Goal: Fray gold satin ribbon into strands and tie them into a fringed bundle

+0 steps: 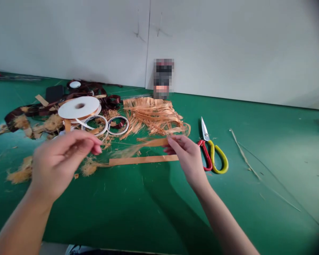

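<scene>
My right hand (184,150) pinches a short orange-tan ribbon (156,142) whose left end is frayed into loose fine threads. My left hand (61,159) is closed, thumb against fingers, to the left of those threads; whatever it holds is too fine to make out. Below the held piece, a flat strip of the same ribbon (140,160) lies on the green table, its right end running behind my right hand. Just right of that hand are scissors (206,136) with one red and one yellow handle, blades pointing away.
A pile of fringed ribbon pieces (154,115) lies at the back middle. To its left are a white ribbon spool (78,107), two tape rolls (118,125), dark brown ribbon (91,90) and fluffy thread scraps (89,166). A thin pale strand (244,156) lies at right.
</scene>
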The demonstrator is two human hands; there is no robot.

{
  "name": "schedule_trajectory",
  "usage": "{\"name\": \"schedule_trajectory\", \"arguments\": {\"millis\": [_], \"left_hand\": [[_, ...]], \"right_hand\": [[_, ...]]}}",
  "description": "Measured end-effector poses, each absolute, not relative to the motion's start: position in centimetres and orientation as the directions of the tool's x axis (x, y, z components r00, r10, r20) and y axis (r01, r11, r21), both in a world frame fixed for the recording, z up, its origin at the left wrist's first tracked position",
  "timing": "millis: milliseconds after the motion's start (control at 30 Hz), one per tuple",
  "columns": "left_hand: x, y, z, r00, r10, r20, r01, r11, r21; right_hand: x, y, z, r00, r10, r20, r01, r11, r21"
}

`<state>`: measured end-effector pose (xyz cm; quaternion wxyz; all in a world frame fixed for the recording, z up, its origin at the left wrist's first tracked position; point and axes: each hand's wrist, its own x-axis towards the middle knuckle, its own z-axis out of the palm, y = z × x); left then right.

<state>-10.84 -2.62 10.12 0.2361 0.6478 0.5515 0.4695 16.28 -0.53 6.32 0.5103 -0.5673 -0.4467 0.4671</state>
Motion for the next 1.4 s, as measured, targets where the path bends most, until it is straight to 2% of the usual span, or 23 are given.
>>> {"name": "schedule_trajectory", "arguments": {"millis": [67, 133, 233, 300, 367, 400, 433, 467, 567, 633, 733, 800, 867, 933, 967, 1000, 1033, 1100, 1167, 1267, 1400], "left_hand": [[-10.1, -3.3, 9.2, 0.116, 0.94, 0.321, 0.594, -0.325, 0.736], [-9.5, -3.8, 8.1, 0.25, 0.921, 0.299, 0.615, -0.39, 0.686], [-8.3, -4.7, 6.6, 0.358, 0.878, 0.318, 0.611, -0.477, 0.631], [-7.2, -5.4, 6.2, 0.4, 0.846, 0.352, 0.617, -0.532, 0.579], [-5.7, -6.3, 6.1, 0.428, 0.82, 0.38, 0.624, -0.572, 0.532], [-4.9, -6.7, 6.1, 0.448, 0.807, 0.384, 0.617, -0.59, 0.521], [-4.1, -7.2, 6.2, 0.456, 0.799, 0.392, 0.608, -0.602, 0.518], [-3.3, -7.6, 6.2, 0.463, 0.788, 0.407, 0.596, -0.616, 0.515], [-1.3, -8.9, 6.4, 0.472, 0.764, 0.439, 0.568, -0.645, 0.512], [-0.7, -9.6, 6.5, 0.449, 0.776, 0.443, 0.576, -0.63, 0.521], [-1.4, -10.2, 7.0, 0.44, 0.799, 0.41, 0.544, -0.6, 0.586], [-2.7, -9.9, 7.4, 0.43, 0.812, 0.394, 0.453, -0.572, 0.684], [-3.9, -8.9, 7.4, 0.341, 0.857, 0.386, 0.36, -0.498, 0.789], [-4.7, -7.5, 7.0, 0.232, 0.921, 0.313, 0.397, -0.383, 0.834], [-4.8, -6.7, 6.7, 0.218, 0.942, 0.255, 0.495, -0.332, 0.803], [-4.7, -6.0, 6.2, 0.274, 0.941, 0.2, 0.606, -0.331, 0.724], [-4.6, -5.3, 5.7, 0.383, 0.909, 0.164, 0.683, -0.398, 0.612], [-4.3, -4.4, 4.5, 0.563, 0.817, 0.125, 0.717, -0.558, 0.418], [-4.2, -3.7, 3.4, 0.665, 0.743, 0.08, 0.693, -0.653, 0.307], [-5.0, -2.7, 2.1, 0.673, 0.738, 0.056, 0.705, -0.662, 0.255], [-6.5, -0.5, 1.4, 0.665, 0.738, 0.113, 0.696, -0.667, 0.265]], "right_hand": [[18.1, -1.4, 4.0, 0.273, 0.956, -0.107, 0.187, -0.162, -0.969], [19.4, -2.2, 2.5, 0.329, 0.936, -0.122, 0.237, -0.207, -0.949], [20.4, -2.9, 1.9, 0.376, 0.918, -0.128, 0.297, -0.25, -0.922], [20.6, -3.3, 2.3, 0.419, 0.905, -0.079, 0.396, -0.26, -0.881], [20.3, -3.9, 3.1, 0.411, 0.905, 0.11, 0.595, -0.175, -0.784], [20.0, -4.3, 3.6, 0.344, 0.91, 0.232, 0.708, -0.089, -0.7], [19.5, -4.8, 4.1, 0.216, 0.916, 0.337, 0.786, 0.041, -0.617], [19.1, -5.3, 4.6, 0.046, 0.924, 0.379, 0.811, 0.187, -0.554], [17.6, -6.8, 5.6, -0.369, 0.882, 0.293, 0.696, 0.471, -0.542], [17.0, -7.4, 5.7, -0.462, 0.854, 0.238, 0.605, 0.5, -0.62], [17.0, -7.6, 5.1, -0.411, 0.895, 0.173, 0.515, 0.384, -0.766], [17.3, -7.5, 4.6, -0.353, 0.923, 0.153, 0.481, 0.319, -0.817], [17.7, -7.5, 4.3, -0.317, 0.937, 0.146, 0.465, 0.288, -0.837], [17.9, -7.6, 4.2, -0.301, 0.945, 0.126, 0.46, 0.26, -0.849], [17.9, -7.7, 4.2, -0.297, 0.949, 0.108, 0.467, 0.243, -0.85], [18.0, -7.8, 4.2, -0.293, 0.952, 0.09, 0.478, 0.227, -0.848], [18.0, -7.8, 4.2, -0.292, 0.954, 0.074, 0.492, 0.216, -0.843], [18.0, -7.8, 4.1, -0.294, 0.955, 0.046, 0.525, 0.202, -0.827], [18.1, -7.7, 4.2, -0.303, 0.952, 0.031, 0.551, 0.202, -0.81], [18.2, -7.6, 4.5, -0.315, 0.949, -0.008, 0.578, 0.185, -0.795], [18.0, -7.5, 4.9, -0.327, 0.938, -0.115, 0.595, 0.11, -0.796]]}}
